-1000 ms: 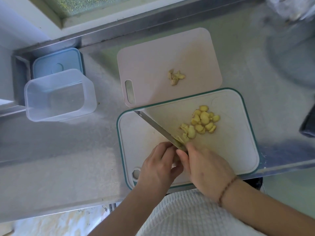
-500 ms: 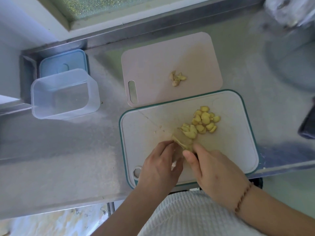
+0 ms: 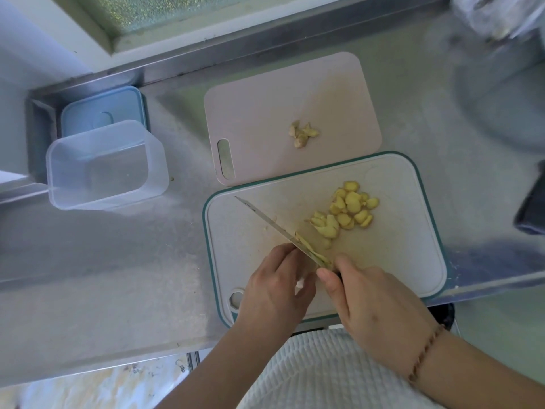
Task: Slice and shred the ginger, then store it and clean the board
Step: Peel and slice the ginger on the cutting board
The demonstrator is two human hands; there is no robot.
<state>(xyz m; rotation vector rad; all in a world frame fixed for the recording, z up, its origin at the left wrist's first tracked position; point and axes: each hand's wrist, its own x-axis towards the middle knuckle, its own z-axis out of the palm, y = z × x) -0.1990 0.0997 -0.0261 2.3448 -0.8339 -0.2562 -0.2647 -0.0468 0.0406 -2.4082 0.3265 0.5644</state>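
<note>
At the far left a clear plastic container [image 3: 106, 166] stands open on the steel counter [image 3: 118, 276], with its blue lid [image 3: 101, 109] just behind it. It looks like the place where the ginger will be stored.

To the right of it a pale pink board [image 3: 265, 113] carries a few ginger trimmings [image 3: 303, 133]. Nearer lies the teal-rimmed cutting board [image 3: 413, 261], its far edge lapping over the pink one.

The left hand [image 3: 272, 286] rests on this board with its fingers curled down, knuckles close to the knife [image 3: 277, 228]. It seems to pin a piece of ginger, but that piece is hidden under the fingers, so I cannot tell what it grips.

The blade runs far-left from the hands, its tip resting on the board, and thin ginger strips [image 3: 311, 250] cling to its side. The right hand [image 3: 374, 311] is wrapped round the handle, thumb forward beside the blade.

Further right 1 loose pile of ginger slices [image 3: 348, 214] waits, so shredding appears barely begun.

To do this well, I would keep the tip planted and rock the heel down in narrow, even steps, walking the left knuckles back ahead of the edge with the fingertips tucked in. Clinging strips are best wiped off with the blade still.
</note>
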